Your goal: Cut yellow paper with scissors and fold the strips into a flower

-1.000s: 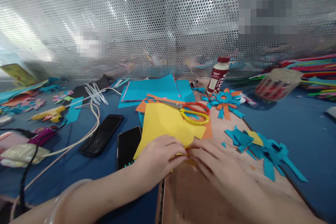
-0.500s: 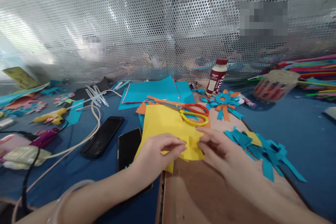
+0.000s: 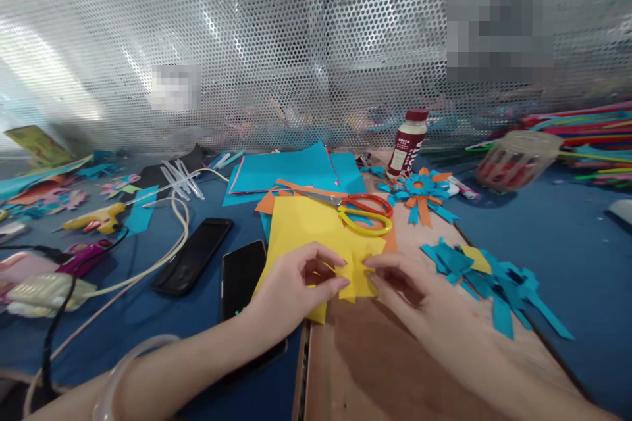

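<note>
A small piece of yellow paper (image 3: 356, 276) with creases is held between my two hands. My left hand (image 3: 303, 286) pinches its left side between thumb and fingers. On its right side, the fingers of my right hand (image 3: 407, 283) are closed in a pinch. Beneath and behind lies a larger yellow sheet (image 3: 301, 227), partly covered by my left hand. Scissors (image 3: 345, 207) with one red and one yellow handle rest across that sheet, just beyond my hands. Blue paper strips (image 3: 494, 283) with a yellow bit lie to the right of my right hand.
Two phones (image 3: 195, 256) lie left of the yellow sheet. Further left are a yellow glue gun (image 3: 96, 218) and white cables (image 3: 182, 237). Blue sheets (image 3: 281, 170), a bottle (image 3: 407, 145), a blue-and-orange paper flower (image 3: 419, 191) and a clear jar (image 3: 518, 159) stand or lie behind, before a perforated metal screen (image 3: 247, 46).
The small yellow paper now stands more spread between my fingers, its folds clearer. My right hand has shifted slightly left and down, and my left fingers have moved a little up.
</note>
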{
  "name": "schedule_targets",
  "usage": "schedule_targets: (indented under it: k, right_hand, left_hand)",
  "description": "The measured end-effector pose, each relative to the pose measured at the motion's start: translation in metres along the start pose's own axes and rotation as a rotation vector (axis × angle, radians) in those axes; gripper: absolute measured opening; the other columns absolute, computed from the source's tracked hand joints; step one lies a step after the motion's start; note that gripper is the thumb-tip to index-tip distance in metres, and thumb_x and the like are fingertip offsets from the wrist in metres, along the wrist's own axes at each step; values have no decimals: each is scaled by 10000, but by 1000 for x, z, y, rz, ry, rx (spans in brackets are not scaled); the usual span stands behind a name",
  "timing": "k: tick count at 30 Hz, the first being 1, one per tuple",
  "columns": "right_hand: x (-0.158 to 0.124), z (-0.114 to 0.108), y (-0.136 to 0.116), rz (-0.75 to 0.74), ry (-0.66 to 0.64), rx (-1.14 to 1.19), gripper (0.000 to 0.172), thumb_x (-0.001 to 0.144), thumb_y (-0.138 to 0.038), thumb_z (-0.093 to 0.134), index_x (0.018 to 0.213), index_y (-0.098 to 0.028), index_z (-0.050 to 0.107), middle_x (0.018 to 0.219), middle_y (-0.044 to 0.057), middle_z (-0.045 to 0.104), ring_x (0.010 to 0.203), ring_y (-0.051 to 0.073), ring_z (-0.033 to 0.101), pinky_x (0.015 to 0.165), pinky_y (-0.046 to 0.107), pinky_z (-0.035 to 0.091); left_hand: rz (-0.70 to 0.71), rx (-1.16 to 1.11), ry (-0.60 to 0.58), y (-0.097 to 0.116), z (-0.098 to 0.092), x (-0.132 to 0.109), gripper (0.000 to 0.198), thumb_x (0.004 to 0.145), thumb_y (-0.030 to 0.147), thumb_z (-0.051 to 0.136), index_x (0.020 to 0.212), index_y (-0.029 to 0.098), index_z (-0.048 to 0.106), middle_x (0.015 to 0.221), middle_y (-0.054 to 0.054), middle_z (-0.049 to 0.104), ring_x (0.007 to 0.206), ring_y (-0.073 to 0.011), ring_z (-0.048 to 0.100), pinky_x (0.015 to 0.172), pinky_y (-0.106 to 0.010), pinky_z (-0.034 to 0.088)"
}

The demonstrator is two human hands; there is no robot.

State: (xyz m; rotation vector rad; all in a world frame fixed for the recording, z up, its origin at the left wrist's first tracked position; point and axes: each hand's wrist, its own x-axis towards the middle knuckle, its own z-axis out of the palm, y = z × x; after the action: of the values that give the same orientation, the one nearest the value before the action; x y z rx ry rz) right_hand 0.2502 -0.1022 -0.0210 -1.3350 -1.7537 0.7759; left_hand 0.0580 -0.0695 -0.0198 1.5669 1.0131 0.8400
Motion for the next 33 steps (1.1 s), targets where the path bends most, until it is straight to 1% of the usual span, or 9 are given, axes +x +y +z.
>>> schedule_targets:
  k: [3, 9, 12, 16, 20, 24, 28, 31, 33]
  right_hand:
    - [1, 2, 1, -17, -6, 15, 209, 847, -278, 475, 1031, -219, 554, 958, 54, 646, 836, 164, 627, 681, 283, 541]
    - [-1, 5, 10, -40, -60, 30, 224, 860, -285, 481, 1074, -247, 534, 1015, 34, 625, 862, 152, 610, 767, 309, 525]
    - [0, 5, 12, -19, -80, 69, 235, 851, -299, 496, 1078, -249, 531, 1026, 34, 624, 867, 154, 611, 750, 304, 532]
    - [0, 5, 9, -43, -21, 18, 172, 830, -272, 506, 983, -232, 573, 919, 31, 647, 791, 151, 620, 680, 284, 536]
    - [0, 6, 6, -107, 37, -41, 158, 822, -252, 510, 954, -230, 593, 876, 24, 657, 756, 147, 624, 673, 282, 531]
    - [0, 7, 7, -119, 64, -63, 142, 812, -247, 534, 932, -232, 608, 854, 12, 665, 739, 138, 629, 671, 265, 530]
    - [1, 6, 8, -140, 57, -66, 137, 813, -242, 550, 937, -242, 608, 862, 0, 661, 748, 124, 626, 682, 249, 524]
    - [1, 5, 8, -158, 41, -67, 138, 820, -238, 550, 943, -245, 613, 901, 3, 653, 799, 122, 623, 696, 236, 519]
    - [1, 6, 8, -168, 56, -79, 144, 817, -233, 554, 947, -245, 616, 884, 0, 651, 776, 118, 618, 680, 230, 516]
  left_hand:
    - [-14, 33, -23, 1, 0, 0, 243, 750, 291, 639, 956, 180, 574, 773, -5, 617, 709, -118, 601, 684, -247, 483]
    - [10, 71, -67, 1, -3, 1, 224, 784, 306, 595, 971, 183, 606, 809, -13, 609, 720, -114, 574, 686, -240, 469]
    - [11, 107, -58, 1, -3, 1, 240, 785, 307, 594, 992, 186, 612, 778, -6, 593, 705, -112, 561, 692, -245, 466]
    - [15, 146, -41, 4, -2, 1, 289, 756, 315, 630, 1019, 195, 612, 760, 3, 583, 701, -111, 551, 669, -232, 461]
    - [32, 194, -31, 6, -1, -1, 313, 739, 309, 651, 1031, 199, 624, 731, 11, 584, 672, -103, 541, 639, -216, 457]
    - [100, 328, 36, 9, -1, -3, 248, 748, 278, 647, 975, 179, 658, 736, -3, 623, 660, -101, 548, 637, -212, 448]
    - [202, 408, 32, 10, -2, -3, 185, 778, 271, 619, 917, 168, 684, 805, -27, 669, 671, -106, 575, 638, -214, 455]
    - [289, 459, 37, 9, -1, -3, 195, 785, 259, 613, 938, 156, 679, 797, -32, 669, 639, -100, 567, 636, -216, 462]
    - [339, 489, 31, 8, 0, -4, 202, 781, 248, 619, 947, 148, 673, 784, -32, 661, 620, -94, 555, 639, -215, 467]
